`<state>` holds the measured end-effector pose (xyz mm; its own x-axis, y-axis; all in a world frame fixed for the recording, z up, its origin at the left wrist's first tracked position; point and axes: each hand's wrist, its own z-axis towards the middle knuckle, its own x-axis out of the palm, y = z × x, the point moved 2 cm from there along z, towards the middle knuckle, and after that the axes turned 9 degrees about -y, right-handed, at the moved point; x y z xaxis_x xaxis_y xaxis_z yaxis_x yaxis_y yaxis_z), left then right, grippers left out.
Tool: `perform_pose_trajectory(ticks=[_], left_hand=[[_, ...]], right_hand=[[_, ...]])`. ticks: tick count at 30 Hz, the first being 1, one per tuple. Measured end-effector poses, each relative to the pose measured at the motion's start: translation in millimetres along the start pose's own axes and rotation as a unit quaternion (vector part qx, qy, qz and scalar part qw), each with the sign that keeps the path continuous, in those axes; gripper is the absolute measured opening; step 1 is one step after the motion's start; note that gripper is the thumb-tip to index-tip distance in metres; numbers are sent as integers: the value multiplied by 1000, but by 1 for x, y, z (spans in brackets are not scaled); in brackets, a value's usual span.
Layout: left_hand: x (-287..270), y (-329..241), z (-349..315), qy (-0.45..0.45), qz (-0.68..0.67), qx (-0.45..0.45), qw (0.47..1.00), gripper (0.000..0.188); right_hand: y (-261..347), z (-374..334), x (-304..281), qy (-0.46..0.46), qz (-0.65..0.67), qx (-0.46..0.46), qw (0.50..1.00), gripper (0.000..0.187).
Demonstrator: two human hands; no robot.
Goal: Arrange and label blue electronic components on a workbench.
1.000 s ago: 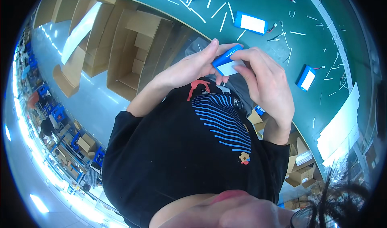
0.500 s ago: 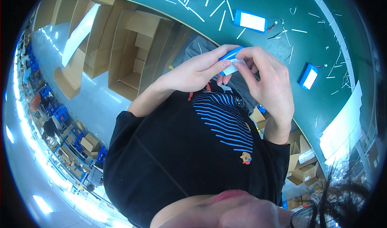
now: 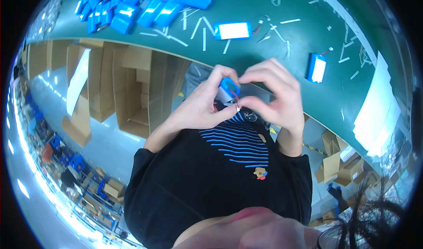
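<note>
My left hand [image 3: 198,103] is wrapped round a small blue battery pack [image 3: 228,86] in front of my chest. One end of the pack faces up. From that end comes a short red and dark lead with a small white plug [image 3: 238,109], close to my left thumb tip. Beside the pack, my right hand [image 3: 280,95] is curved with thumb and forefinger apart. Its fingertips are near the pack and the lead, and I cannot tell whether they touch. Two blue packs with white labels, one nearer the middle [image 3: 232,30] and one to the right [image 3: 317,68], lie on the green table [image 3: 176,48].
A heap of blue packs [image 3: 123,18] covers the table's far left. Thin white strips [image 3: 204,39] are scattered over it. White sheets [image 3: 376,112] lie at the right edge. Open cardboard boxes [image 3: 130,90] stand left of me, with more boxes [image 3: 341,163] at lower right.
The pack has been tipped so its wired end shows. My right thumb and fingers have come off its white label and spread apart. The view has shifted, bringing more of the heap into sight.
</note>
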<state>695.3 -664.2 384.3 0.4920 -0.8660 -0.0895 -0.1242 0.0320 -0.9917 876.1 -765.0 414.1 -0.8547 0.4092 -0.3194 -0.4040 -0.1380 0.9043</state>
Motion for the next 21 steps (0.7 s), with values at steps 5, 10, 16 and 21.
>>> perform_pose_trajectory(ticks=[5,10,16,21], left_hand=[[-5,-25,25,-148,273,66,948,33],[-14,-26,77,-179,499,272,803,41],[-7,-23,85,-104,608,285,733,50],[47,-46,59,-12,395,322,860,53]], right_hand=[[-30,-34,-76,-329,-306,102,887,35],[-47,-52,-68,-264,-494,116,820,57],[-45,-81,-46,-379,-329,78,861,56],[-35,-161,2,-306,469,110,821,55]])
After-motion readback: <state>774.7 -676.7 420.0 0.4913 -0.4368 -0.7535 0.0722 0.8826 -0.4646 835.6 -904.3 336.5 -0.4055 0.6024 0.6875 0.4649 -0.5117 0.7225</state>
